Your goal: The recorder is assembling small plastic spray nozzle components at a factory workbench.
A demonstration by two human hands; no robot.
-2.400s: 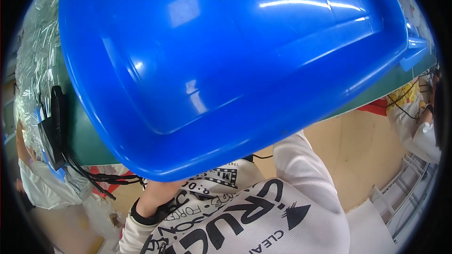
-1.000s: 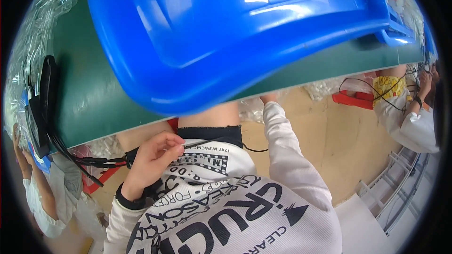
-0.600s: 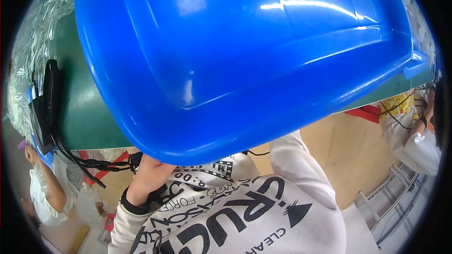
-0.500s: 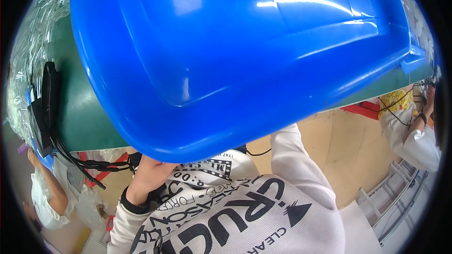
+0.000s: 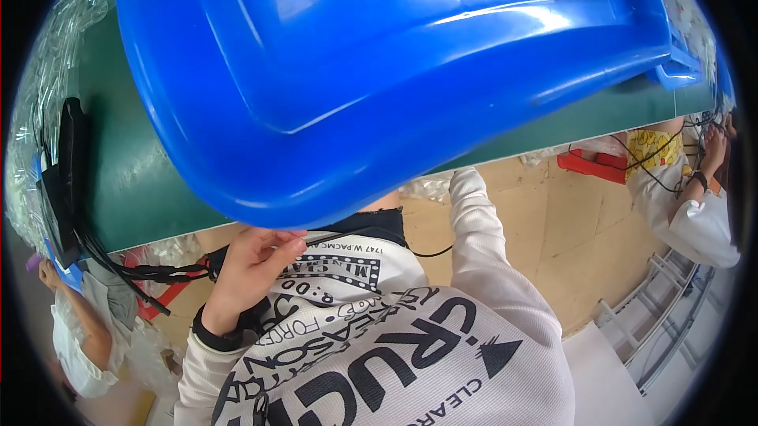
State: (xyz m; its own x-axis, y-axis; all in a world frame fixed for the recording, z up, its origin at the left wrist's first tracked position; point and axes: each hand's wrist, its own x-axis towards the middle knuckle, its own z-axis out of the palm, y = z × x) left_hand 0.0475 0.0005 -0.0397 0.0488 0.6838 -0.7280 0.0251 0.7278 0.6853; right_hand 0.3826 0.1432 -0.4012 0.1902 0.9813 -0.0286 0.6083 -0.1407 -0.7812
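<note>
A large blue plastic tub (image 5: 332, 86) fills the upper middle of the head view, its rounded rim sloping across in front of me. Just below its near left corner is my left hand (image 5: 254, 266). The fingers are bent, with the thumb close to the fingertips, right at the rim; what they pinch, if anything, I cannot make out. My right arm (image 5: 478, 221) reaches forward over the table edge, and the hand at its end is hidden by the tub and table. Under the tub lies the green table (image 5: 126, 181).
On the left, a black device with cables (image 5: 73, 181) rests at the table edge, beside piled clear plastic (image 5: 47, 71). A person in white works at the left (image 5: 87, 331), another at the right (image 5: 703, 213). A red crate (image 5: 592, 165) and a metal ladder (image 5: 655, 307) are on the right.
The tub has moved away from me and slightly left, uncovering more table edge and floor. My left hand has moved forward, and its fingers now show below the rim.
</note>
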